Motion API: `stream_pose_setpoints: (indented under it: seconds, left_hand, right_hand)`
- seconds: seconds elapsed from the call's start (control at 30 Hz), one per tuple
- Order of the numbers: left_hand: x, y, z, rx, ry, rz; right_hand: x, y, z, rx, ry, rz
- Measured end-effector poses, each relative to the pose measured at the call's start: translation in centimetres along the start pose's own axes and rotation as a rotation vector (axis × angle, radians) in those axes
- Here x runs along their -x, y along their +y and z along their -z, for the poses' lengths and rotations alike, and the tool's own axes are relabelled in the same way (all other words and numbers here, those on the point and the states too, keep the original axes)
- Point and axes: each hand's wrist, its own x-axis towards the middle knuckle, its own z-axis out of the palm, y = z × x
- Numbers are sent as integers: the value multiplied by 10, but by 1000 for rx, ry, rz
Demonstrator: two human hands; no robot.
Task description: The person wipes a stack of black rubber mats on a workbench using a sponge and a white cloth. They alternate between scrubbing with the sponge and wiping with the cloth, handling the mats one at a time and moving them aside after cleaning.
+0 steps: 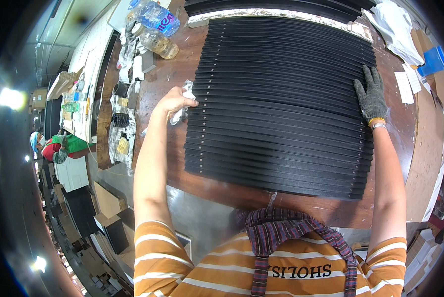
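Note:
A row of long black slats (281,119) lies side by side on the brown table (182,158), with small round dots or holes near both ends. At their left edge is my bare left hand (175,102), its fingers closed on a crumpled white rag (178,118); the fingertips meet the slat ends. My right hand (371,94) wears a dark grey glove with a yellow cuff. It rests open along the right ends of the slats, fingers stretched forward and thumb apart, holding nothing.
More black slats (276,6) lie beyond a white-topped strip (281,14) at the back. Two plastic bottles, one clear with a blue label (157,19) and one brownish (157,42), stand back left. White cloth (392,27), paper cards (404,86) and a blue container (433,60) are right. A person (53,147) works far left.

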Motion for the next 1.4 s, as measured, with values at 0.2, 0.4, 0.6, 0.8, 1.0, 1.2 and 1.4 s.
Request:
stream_pose_setpoints:
  seconds: [0.2,0.4,0.6,0.8,1.0,1.2,1.4]
  left_hand:
    - [3,-12,-7,95,18,-6]
    - [0,-8,-4,47,223,38]
    - [11,36,-80,-472,846,-432]
    - [31,10,-133,-635,412,-864]
    - [111,-85,-40,-592,764,-376]
    - [182,-134,-45,-550,798,-423]
    - [215,-202,58,-601,1066,-172]
  right_hand:
    - [1,-1,0,19,-5,-20]
    - [0,-2,1,29,-10,-16]
    - [2,-4,5,9,-4,-12]
    - [0,-4,5,16,-17,-12]
    - [0,4,-4,-40,29,27]
    - [-7,6,-1,137,-29,-12]
    - [43,-20,4,139,76,71]
